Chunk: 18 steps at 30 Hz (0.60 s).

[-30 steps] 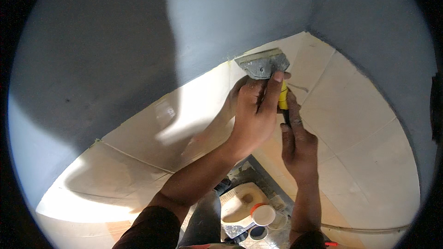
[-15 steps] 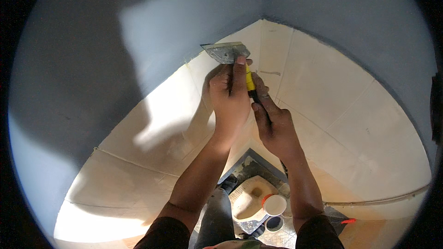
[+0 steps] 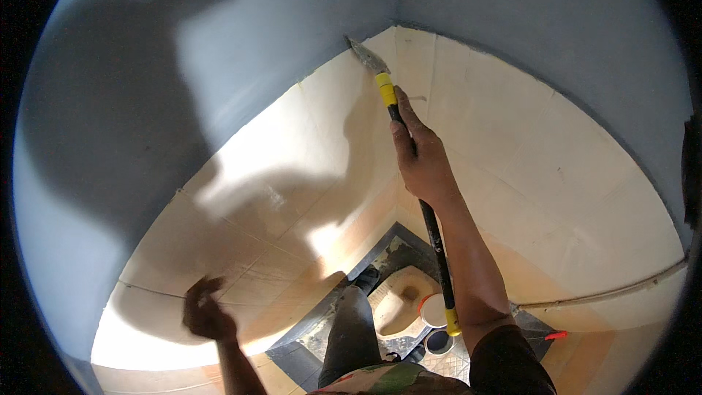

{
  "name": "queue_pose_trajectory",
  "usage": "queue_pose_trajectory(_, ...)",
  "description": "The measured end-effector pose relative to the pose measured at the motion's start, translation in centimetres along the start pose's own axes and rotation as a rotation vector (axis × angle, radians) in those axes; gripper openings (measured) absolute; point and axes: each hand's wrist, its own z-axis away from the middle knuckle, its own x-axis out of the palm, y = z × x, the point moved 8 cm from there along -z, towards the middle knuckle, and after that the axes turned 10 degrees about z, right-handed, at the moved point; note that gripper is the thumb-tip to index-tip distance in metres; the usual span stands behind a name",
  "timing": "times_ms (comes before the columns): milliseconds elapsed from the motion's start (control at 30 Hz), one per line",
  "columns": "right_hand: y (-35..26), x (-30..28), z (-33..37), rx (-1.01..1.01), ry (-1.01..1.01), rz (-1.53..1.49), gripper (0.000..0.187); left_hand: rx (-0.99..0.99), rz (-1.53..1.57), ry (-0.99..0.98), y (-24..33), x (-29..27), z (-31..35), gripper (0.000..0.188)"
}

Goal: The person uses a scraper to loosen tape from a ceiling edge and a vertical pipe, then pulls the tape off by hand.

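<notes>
My right hand [image 3: 424, 161] is closed round the black handle of a long scraper [image 3: 431, 238] with yellow bands at both ends. Its grey metal blade [image 3: 369, 56] is turned nearly edge-on, the tip at the line where the blue-grey wall [image 3: 292, 22] meets pale tiles [image 3: 497, 139]. The handle's lower end hangs down beside my right forearm. At the lower left, my left hand [image 3: 208, 311] is off the tool, in front of the tiles. It is slightly blurred, its fingers loosely bent and apart, with nothing seen in it.
Below, a beige basin [image 3: 395, 303] is set in the floor by my feet. Beside it stand a white tub [image 3: 433, 311] with a red edge and a container with dark contents [image 3: 439, 342]. A small red object [image 3: 556, 335] lies at the lower right. Two walls meet in a corner ahead.
My left hand has let go of the scraper and moved down to the left. The scraper, still in my right hand, has turned so that its blade shows edge-on, slightly higher up.
</notes>
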Motion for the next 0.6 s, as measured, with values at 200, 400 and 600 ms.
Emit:
queue_pose_trajectory(200, 0.4, -1.1, -0.6, 0.212, -0.019, 0.002, 0.054, 0.200, -0.787, 0.085, -5.8, -16.3, 1.9, 0.058)
queue_pose_trajectory(400, -1.5, -0.1, 0.6, 0.274, -0.052, -0.132, 0.054, 0.349, -0.975, 0.139, -11.0, -16.5, 4.4, 0.089)
queue_pose_trajectory(600, -2.1, -1.2, 0.3, 0.362, -0.106, -0.238, 0.056, 0.409, -0.965, 0.149, -11.4, -16.4, 4.5, 0.092)
